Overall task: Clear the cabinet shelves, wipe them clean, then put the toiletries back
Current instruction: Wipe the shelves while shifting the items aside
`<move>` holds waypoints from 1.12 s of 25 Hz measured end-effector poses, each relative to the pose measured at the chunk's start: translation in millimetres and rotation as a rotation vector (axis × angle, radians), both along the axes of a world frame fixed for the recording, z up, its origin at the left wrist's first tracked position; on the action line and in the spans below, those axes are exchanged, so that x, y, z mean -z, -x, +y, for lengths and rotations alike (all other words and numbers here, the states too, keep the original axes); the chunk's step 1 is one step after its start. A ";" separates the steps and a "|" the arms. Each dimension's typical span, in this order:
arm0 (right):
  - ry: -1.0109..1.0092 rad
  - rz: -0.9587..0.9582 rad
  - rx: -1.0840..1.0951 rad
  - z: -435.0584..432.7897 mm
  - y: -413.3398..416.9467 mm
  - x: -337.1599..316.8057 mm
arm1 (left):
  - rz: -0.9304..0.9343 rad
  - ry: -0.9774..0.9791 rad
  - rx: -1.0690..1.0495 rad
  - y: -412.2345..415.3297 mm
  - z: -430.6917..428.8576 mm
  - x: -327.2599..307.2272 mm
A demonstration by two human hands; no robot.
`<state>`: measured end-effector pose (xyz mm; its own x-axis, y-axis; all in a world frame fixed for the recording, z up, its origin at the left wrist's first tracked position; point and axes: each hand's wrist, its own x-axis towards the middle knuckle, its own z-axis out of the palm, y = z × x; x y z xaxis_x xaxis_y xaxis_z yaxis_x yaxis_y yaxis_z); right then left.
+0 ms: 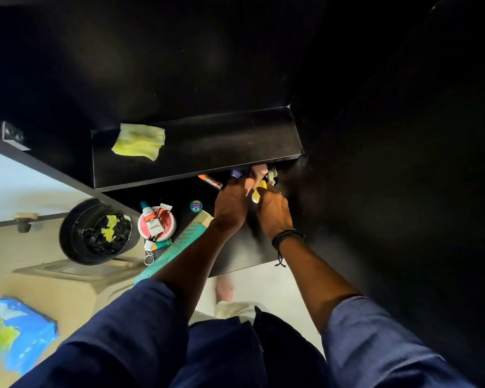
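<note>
A black upper shelf [207, 147] carries only a crumpled yellow cloth [139, 142]. Under it, on the lower shelf [244, 253], both hands reach into the back right corner. My left hand [230, 204] closes on a bunch of toiletries [248, 175], purple and pink pieces. My right hand [273, 210] grips a yellow item [259, 190] beside a metal object [272, 173]. On the lower shelf's left lie a round pink tin [157, 222] with small tubes on top, a blue round tin [196, 205], an orange tube [210, 182] and a teal comb [174, 245].
A black bin [98, 232] with yellow scraps stands left of the shelf on a beige surface. A blue wipes packet [17, 334] lies at the lower left. The cabinet's black side wall [389, 163] rises on the right. A bare foot [224, 289] shows on the white floor.
</note>
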<state>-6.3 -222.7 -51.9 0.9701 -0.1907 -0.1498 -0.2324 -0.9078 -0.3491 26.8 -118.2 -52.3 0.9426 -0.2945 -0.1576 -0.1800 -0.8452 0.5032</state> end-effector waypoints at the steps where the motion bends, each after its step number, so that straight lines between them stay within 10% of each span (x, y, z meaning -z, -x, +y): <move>1: -0.001 0.008 -0.004 -0.6 1.2 0.7 | 0.007 0.005 0.000 1.2 0.5 0.6; 13: -0.056 -0.186 -0.090 25.5 14.2 5.0 | -0.042 0.119 -0.085 36.5 53.6 1.3; 20: -0.307 0.020 -0.230 72.2 -22.5 35.4 | 0.036 0.013 -0.069 49.0 121.4 -0.6; 28: 0.117 0.250 -0.369 94.4 -68.5 85.6 | 0.055 -0.025 -0.030 55.9 144.7 -9.0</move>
<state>62.2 -128.2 -137.5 0.9132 0.1313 -0.3857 0.0500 -0.9756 -0.2138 -29.1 26.5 -43.3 0.9406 -0.2618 -0.2161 -0.1273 -0.8622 0.4903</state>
